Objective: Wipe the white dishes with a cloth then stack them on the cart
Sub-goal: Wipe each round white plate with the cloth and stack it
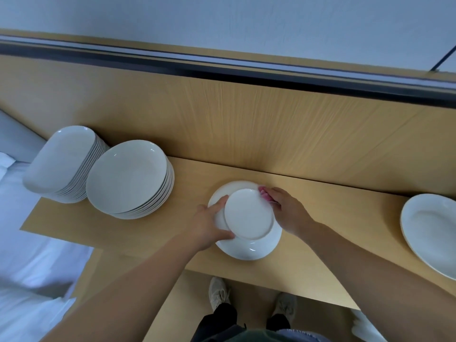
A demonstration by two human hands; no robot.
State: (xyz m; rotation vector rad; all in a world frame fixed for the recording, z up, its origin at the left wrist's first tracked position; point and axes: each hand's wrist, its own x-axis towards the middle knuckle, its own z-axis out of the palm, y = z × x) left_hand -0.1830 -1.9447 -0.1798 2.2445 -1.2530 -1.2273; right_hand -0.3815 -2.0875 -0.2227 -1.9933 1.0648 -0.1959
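My left hand grips a small white plate by its left rim, holding it just over a larger white plate that lies on the wooden surface. At the small plate's upper right edge, my right hand holds a pink cloth; most of the cloth is hidden under my fingers.
Two tall stacks stand at the left: round white plates and oblong white dishes. A white oval dish lies at the right edge. A wooden wall panel rises behind. A white bed is at the left; my feet show below.
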